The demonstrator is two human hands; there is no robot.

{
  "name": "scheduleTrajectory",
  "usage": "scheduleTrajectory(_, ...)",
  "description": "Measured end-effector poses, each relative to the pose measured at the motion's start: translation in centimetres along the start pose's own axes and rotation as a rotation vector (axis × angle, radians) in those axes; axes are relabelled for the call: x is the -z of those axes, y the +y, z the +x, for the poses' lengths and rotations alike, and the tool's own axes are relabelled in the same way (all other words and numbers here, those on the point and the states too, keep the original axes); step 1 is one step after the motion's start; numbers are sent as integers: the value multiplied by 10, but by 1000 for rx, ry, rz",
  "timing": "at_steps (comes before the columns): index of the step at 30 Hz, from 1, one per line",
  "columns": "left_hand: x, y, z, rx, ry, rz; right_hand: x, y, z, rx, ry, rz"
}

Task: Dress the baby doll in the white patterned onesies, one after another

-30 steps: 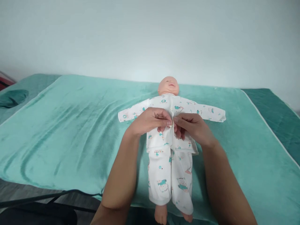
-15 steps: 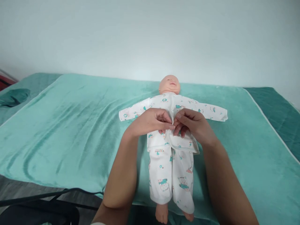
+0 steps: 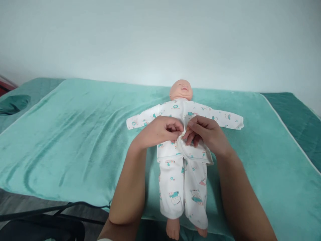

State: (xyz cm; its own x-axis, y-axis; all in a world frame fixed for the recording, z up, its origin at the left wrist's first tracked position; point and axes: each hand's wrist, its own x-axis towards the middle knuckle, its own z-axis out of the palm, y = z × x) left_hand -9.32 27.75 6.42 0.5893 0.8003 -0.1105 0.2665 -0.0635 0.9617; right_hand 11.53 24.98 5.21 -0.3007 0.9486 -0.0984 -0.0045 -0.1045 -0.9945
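A baby doll (image 3: 181,89) lies on its back, its head toward the wall and its arms spread wide. It wears a white printed shirt (image 3: 167,152) with a front opening and matching pants (image 3: 172,190); its bare feet stick out below. My left hand (image 3: 165,130) pinches one edge of the shirt's front at mid-chest. Opposite it, my right hand (image 3: 204,132) pinches the other edge, thumb against forefinger. A small button or snap (image 3: 183,134) shows between the fingertips. Below my hands the shirt's front hangs apart slightly at the hem.
The doll lies on a light green sheet (image 3: 75,144) over a darker green cover (image 3: 296,124). A pale wall (image 3: 150,40) rises behind the bed. At the lower left are a black bar (image 3: 50,209) and a dark seat-like object (image 3: 42,229). Something red (image 3: 5,87) shows at the far left.
My left fingertips have drawn back slightly to the left, opening a small gap between my hands. The fastener is now visible there. The doll keeps its pose.
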Motion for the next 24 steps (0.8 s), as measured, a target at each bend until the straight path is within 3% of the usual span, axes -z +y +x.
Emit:
scheduleTrajectory(10, -3, -1, 2, -27, 32, -182, 1, -1, 0, 4, -1, 2)
scheduleTrajectory(18, 5, 0, -2, 20, -285, -119, 4, -2, -2, 27, -42, -33)
scheduleTrajectory(21, 3, -3, 0, -20, -175, -177, 7, 2, 0, 109, 27, 62)
scheduleTrajectory(24, 0, -8, 5, -122, 120, -235, 9, 8, 6, 229, 184, 156)
